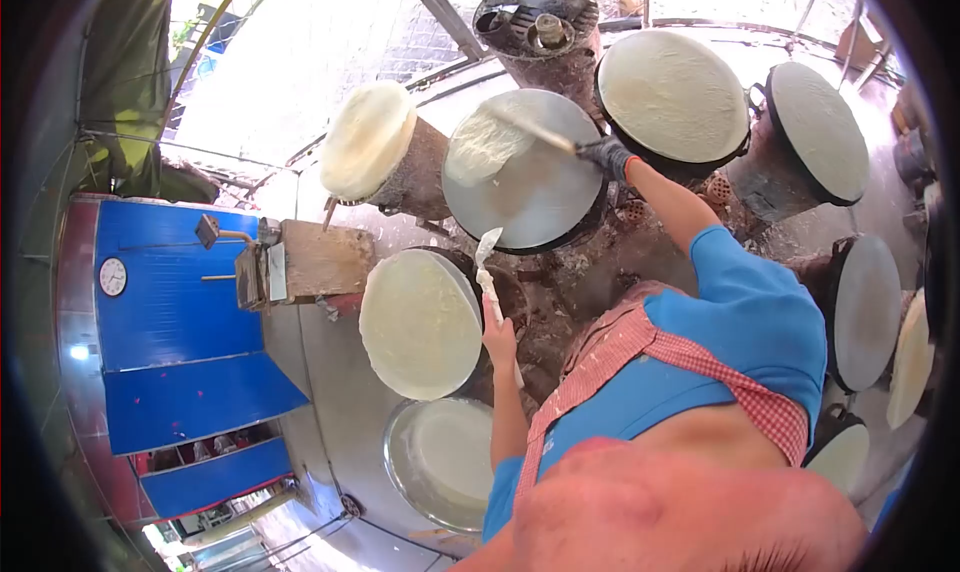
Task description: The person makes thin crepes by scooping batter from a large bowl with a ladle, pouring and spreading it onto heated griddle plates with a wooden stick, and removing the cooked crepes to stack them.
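Batter (pixel 480 152) on griddle (pixel 540 212), left side, nearer right hand (pixel 605 157).
Stick (pixel 538 132) gripped there, slanting left over griddle; spatula (pixel 484 262) gripped in left hand (pixel 498 335).

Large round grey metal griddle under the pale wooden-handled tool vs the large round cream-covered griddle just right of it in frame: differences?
Coverage: the grey metal griddle has a pale patch with bare metal showing; the cream-covered griddle looks coated edge to edge.
Activity: the dark-gloved right hand holds the pale wooden-handled tool over the grey metal griddle; no tool is over the cream-covered griddle.
Shared: both round, dark-edged.
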Demonstrator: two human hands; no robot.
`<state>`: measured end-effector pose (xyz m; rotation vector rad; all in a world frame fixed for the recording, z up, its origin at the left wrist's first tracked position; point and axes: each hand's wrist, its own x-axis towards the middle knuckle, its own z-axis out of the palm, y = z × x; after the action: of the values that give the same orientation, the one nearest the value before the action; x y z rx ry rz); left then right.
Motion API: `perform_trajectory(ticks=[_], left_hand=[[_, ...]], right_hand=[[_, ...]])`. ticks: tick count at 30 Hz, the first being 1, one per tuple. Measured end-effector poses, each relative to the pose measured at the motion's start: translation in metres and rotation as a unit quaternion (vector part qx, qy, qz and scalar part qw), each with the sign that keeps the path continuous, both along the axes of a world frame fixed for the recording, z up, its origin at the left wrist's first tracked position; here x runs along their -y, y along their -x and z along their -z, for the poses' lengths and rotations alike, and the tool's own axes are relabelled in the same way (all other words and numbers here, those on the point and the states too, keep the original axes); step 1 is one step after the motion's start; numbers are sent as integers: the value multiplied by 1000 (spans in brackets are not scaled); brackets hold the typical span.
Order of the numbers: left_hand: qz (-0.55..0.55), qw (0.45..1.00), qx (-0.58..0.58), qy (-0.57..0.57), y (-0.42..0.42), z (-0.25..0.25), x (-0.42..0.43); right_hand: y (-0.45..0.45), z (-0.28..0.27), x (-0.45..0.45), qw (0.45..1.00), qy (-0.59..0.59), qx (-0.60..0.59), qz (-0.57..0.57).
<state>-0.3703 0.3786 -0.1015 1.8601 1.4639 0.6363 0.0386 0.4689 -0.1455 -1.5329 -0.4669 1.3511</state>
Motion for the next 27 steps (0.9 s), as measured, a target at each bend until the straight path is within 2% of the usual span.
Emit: perform_trajectory(ticks=[1,2,4,5,7,8,10,12,13,14,15,17,18,20,21,22,24,27], left_hand=[[-50,993,17,107,-3,-4,2],[-53,993,18,105,-10,-7,-1],[-29,999,14,27,-14,-9,4],[-35,999,14,28,-15,-7,7],[-76,993,12,87,-15,-3,5],[-81,993,10,82,-19,-5,2],[-97,989,7,111,-24,-11,8],[-118,983,13,139,-24,-11,11],[-116,986,13,122,-27,-14,12],[-116,987,16,107,-31,-14,15],[-123,986,18,110,-29,-9,24],[-151,982,21,109,-25,-2,38],[-163,981,21,105,-27,-5,43],[-226,955,63,184,-36,-21,70],[-261,930,133,221,-45,-30,79],[-266,928,131,226,-51,-27,86],[-288,895,219,262,-52,-22,101],[-301,899,190,254,-51,-12,121]], right_hand=[[9,2,1,998,42,-24,-26],[14,-4,6,998,40,-24,-29],[26,-11,25,993,-64,14,-94],[6,-2,22,987,-75,31,-137],[-48,23,-11,982,-52,67,-166],[-65,31,-33,984,-15,89,-153],[-65,-5,-47,996,52,12,-71],[-34,-4,-46,986,40,-8,-162],[-24,-11,-29,975,64,-13,-211],[-26,-35,-14,958,136,5,-251],[-36,0,-12,946,-96,77,-301],[-78,42,-18,880,-304,106,-349],[-80,34,-39,920,-199,60,-332],[-84,21,-83,970,15,-46,-239],[-78,-6,-86,972,32,-19,-233],[-72,-34,-89,973,51,7,-227],[-57,7,-106,901,-16,135,-412],[-76,7,-51,850,-196,103,-477]])
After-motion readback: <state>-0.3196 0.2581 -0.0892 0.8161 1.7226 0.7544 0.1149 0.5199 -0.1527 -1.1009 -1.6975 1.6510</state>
